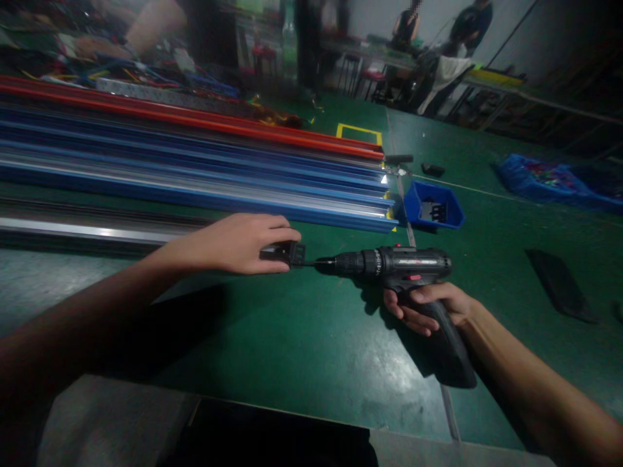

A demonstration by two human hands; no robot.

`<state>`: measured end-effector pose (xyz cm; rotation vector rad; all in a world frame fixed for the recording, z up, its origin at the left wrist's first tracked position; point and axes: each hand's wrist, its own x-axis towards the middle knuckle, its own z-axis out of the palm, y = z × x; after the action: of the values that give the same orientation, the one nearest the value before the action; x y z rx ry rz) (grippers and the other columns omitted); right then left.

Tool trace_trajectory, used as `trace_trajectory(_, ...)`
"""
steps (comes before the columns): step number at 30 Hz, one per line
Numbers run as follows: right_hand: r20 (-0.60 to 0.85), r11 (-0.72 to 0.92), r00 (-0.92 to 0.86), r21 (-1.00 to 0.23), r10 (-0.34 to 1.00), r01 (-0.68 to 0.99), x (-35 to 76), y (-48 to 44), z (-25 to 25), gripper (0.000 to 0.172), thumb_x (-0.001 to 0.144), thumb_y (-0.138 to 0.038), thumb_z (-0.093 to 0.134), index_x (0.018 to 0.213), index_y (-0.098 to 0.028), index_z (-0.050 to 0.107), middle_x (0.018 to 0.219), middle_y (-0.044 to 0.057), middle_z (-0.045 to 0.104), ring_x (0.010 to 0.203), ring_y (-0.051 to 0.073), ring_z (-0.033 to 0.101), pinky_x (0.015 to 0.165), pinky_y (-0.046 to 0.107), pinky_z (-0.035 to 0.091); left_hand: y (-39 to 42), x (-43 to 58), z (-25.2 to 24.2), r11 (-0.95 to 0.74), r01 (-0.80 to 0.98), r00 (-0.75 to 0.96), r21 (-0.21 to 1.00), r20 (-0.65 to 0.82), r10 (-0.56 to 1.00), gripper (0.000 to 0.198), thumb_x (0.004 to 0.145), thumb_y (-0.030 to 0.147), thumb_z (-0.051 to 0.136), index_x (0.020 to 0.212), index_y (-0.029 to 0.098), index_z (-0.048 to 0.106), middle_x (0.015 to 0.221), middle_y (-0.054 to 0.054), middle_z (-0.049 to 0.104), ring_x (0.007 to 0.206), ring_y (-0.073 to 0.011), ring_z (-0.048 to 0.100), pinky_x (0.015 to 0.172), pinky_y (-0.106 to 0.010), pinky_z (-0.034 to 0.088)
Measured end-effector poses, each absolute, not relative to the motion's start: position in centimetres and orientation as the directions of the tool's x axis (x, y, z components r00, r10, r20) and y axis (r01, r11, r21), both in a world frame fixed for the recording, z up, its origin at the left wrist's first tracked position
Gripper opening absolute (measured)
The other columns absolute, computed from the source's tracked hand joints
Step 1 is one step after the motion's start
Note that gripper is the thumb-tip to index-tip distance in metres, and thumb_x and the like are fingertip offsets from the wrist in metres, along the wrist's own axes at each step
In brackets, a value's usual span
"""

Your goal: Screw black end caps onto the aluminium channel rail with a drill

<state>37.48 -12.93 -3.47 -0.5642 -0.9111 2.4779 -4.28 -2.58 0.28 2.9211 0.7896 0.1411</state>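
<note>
My right hand [428, 308] is wrapped round the handle of a black cordless drill [413, 263], which points left. The drill's thin bit meets a small black end cap [297, 253] at the end of a dark metal profile [111, 232]. Over that end, my left hand [248, 243] grips the profile and cap, thumb on the near side and fingers on the far side. Most of the profile's end is hidden under this hand.
Blue profiles [243, 188] and a red profile [219, 120] lie lengthwise behind. A blue bin [456, 214] with dark parts stands beyond the drill. Blue trays [545, 181] and a black flat object [559, 285] are at right. A co-worker's arm [156, 29] reaches over wires.
</note>
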Motion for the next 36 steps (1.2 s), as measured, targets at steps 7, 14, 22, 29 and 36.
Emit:
trace_trajectory(7, -0.218, -0.685, -0.827, -0.684, 0.518, -0.249, 37.81, -12.91, -3.81, 0.030, 0.098, -0.024, 0.069, 0.119, -0.004, 0.071, 0.101, 0.012, 0.071, 0.050, 0.003, 0.055, 0.059, 0.021, 0.059, -2.68, -4.31, 0.24, -0.854, 0.503, 0.855, 0.135, 0.070, 0.515, 0.057, 0.099, 0.063, 0.056, 0.145, 0.029, 0.061, 0.129, -0.010, 0.068, 0.103, -0.0263, 0.069, 0.081, -0.032, 0.052)
trace_trajectory(14, -0.271, -0.691, -0.804, -0.687, 0.529, -0.223, 37.63, -12.98, -3.37, 0.026, 0.098, -0.024, 0.069, 0.114, -0.005, 0.072, 0.097, 0.011, 0.071, 0.047, 0.004, 0.055, 0.057, 0.021, 0.059, -2.76, -4.21, 0.22, -0.852, 0.509, 0.854, 0.122, 0.054, 0.518, 0.056, 0.100, 0.062, 0.056, 0.145, 0.029, 0.060, 0.130, -0.011, 0.067, 0.102, -0.0265, 0.069, 0.080, -0.033, 0.052)
trace_trajectory(22, -0.257, -0.676, -0.797, -0.697, 0.546, -0.239, 37.72, -13.17, -3.73, 0.026, 0.098, -0.024, 0.065, 0.111, -0.003, 0.071, 0.088, 0.009, 0.070, 0.045, 0.005, 0.054, 0.055, 0.020, 0.059, -2.71, -4.26, 0.07, -0.857, 0.503, 0.858, 0.113, 0.055, 0.510, 0.056, 0.100, 0.061, 0.055, 0.146, 0.029, 0.059, 0.130, -0.011, 0.067, 0.103, -0.0256, 0.069, 0.080, -0.032, 0.052)
trace_trajectory(29, -0.245, -0.664, -0.798, -0.708, 0.551, -0.241, 37.75, -13.19, -3.74, 0.026, 0.099, -0.025, 0.063, 0.111, -0.004, 0.070, 0.091, 0.010, 0.070, 0.045, 0.004, 0.053, 0.055, 0.019, 0.059, -2.79, -4.05, 0.15, -0.853, 0.508, 0.854, 0.119, 0.057, 0.516, 0.056, 0.100, 0.061, 0.056, 0.145, 0.028, 0.061, 0.128, -0.011, 0.067, 0.101, -0.0260, 0.069, 0.079, -0.032, 0.052)
trace_trajectory(36, -0.268, -0.677, -0.791, -0.698, 0.550, -0.234, 37.98, -13.20, -3.80, 0.027, 0.098, -0.026, 0.065, 0.111, -0.004, 0.073, 0.085, 0.008, 0.069, 0.043, 0.004, 0.052, 0.055, 0.019, 0.060, -2.79, -4.05, 0.12, -0.857, 0.500, 0.856, 0.124, 0.079, 0.511, 0.053, 0.100, 0.059, 0.057, 0.143, 0.028, 0.062, 0.128, -0.011, 0.068, 0.101, -0.0267, 0.069, 0.080, -0.033, 0.052)
